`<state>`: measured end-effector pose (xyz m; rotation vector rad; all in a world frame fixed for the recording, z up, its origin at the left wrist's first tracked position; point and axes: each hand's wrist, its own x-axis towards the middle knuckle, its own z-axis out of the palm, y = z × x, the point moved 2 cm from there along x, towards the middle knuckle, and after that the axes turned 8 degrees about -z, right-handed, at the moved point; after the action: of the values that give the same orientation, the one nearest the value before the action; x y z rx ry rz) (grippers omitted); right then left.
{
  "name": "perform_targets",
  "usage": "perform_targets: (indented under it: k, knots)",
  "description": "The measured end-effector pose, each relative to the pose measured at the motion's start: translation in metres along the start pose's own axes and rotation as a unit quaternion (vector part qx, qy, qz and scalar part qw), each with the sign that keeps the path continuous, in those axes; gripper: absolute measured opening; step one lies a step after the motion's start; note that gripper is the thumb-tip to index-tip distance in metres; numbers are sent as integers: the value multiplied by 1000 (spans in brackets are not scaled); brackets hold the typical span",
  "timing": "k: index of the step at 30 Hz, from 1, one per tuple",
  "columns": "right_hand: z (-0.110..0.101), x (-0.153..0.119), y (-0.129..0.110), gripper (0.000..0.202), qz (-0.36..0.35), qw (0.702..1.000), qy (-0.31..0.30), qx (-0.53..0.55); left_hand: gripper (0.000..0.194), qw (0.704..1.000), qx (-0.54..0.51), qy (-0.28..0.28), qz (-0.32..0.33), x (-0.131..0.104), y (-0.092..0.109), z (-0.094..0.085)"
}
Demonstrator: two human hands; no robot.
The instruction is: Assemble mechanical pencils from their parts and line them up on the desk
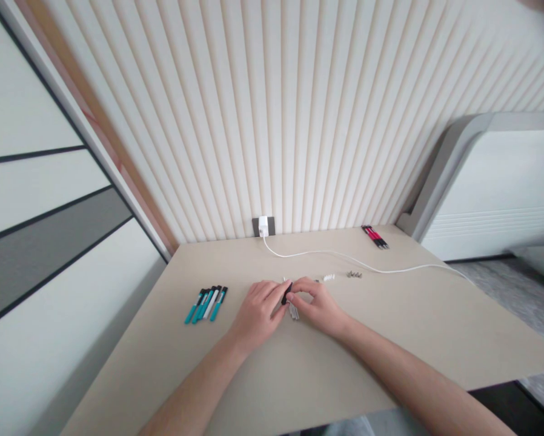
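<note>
Over the middle of the table, my left hand (263, 307) pinches a short black tube-like piece (287, 293). My right hand (318, 304) meets it there, its thumb and index finger closed on the other side of the same piece. Its exact kind is too small to tell. Several thin white sticks (294, 312) lie just under the hands, partly hidden by the fingers. To the left is a group of teal and black pen barrels (206, 304), one of them whitish. Small white pieces (329, 277) and small metallic pieces (354, 275) lie in rows beyond my right hand.
Several pink and black pens (375, 237) lie at the back right of the beige table (272, 375). A white cable (335, 253) runs from the charger (263, 226) across the back and off the right edge. A ribbed wall (254, 121) bounds the far side.
</note>
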<state>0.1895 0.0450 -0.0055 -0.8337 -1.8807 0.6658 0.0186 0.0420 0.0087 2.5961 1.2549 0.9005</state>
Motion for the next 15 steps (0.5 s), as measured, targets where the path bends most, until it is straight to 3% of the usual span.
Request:
perform_targets:
  k: [6,15]
  knots:
    - [0,0,1,19,0,1000,6,-7,36,1000,-7,5,13,1,1,-1]
    - [-8,1,11,22,50,996,67,-37,28,1000,-9,26,-5,1,-1,-2]
